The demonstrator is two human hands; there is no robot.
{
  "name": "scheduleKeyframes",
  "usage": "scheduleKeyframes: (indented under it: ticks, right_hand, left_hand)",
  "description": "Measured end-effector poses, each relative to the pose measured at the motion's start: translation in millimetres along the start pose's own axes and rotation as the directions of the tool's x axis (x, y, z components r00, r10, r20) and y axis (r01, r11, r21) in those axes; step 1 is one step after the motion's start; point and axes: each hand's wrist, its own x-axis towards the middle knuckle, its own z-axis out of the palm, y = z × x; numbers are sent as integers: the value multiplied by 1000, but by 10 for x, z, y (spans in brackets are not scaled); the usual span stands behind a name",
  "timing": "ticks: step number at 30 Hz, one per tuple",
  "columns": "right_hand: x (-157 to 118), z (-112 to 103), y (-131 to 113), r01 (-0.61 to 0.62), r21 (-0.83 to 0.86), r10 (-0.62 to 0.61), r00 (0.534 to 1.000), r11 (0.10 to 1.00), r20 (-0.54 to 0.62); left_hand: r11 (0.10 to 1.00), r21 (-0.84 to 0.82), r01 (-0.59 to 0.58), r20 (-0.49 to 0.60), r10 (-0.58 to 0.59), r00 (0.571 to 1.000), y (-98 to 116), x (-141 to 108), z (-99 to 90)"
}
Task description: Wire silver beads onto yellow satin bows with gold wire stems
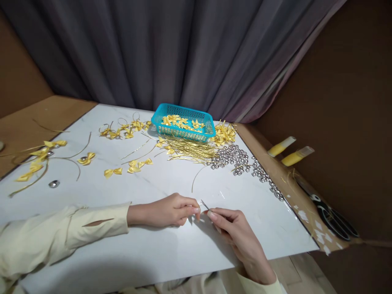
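Above the white board [147, 245], my left hand [174, 210] is closed, with thumb and fingertips pressed together on something too small to make out. Just to its right, my right hand [234, 228] pinches thin metal tweezers [205, 204], whose tips point up and left toward my left fingertips. Beyond the hands lie a pile of silver beads [231, 157], a bundle of gold wires [191, 149] and several yellow bows, one of them [112, 172] left of the wires.
A blue basket [183, 132] holding yellow bows stands at the back, with more bows [225, 134] beside it. Black-handled scissors [332, 220] and two yellow tubes [297, 156] are on the right. Bows with wires [39, 154] lie far left, near a silver piece [54, 184].
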Motion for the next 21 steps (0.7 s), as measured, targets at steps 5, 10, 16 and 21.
scheduleKeyframes:
  ticks: [5,10,16,21]
  right_hand:
    - [-15,45,-10,0,-13,0,1000,1000,30]
    - [4,83,-18,-5,0,5,1000,1000,26]
    - [8,75,-20,2,11,-2,1000,1000,28]
    - [3,81,-8,14,-16,-14,1000,1000,20]
  left_hand:
    - [999,36,12,-13,-11,1000,23,8,6]
    - [998,67,20,-18,-18,1000,57,12,5]
    - [998,61,3,-8,-3,1000,43,6,-3]
    - [998,64,11,-7,-10,1000,37,1,1]
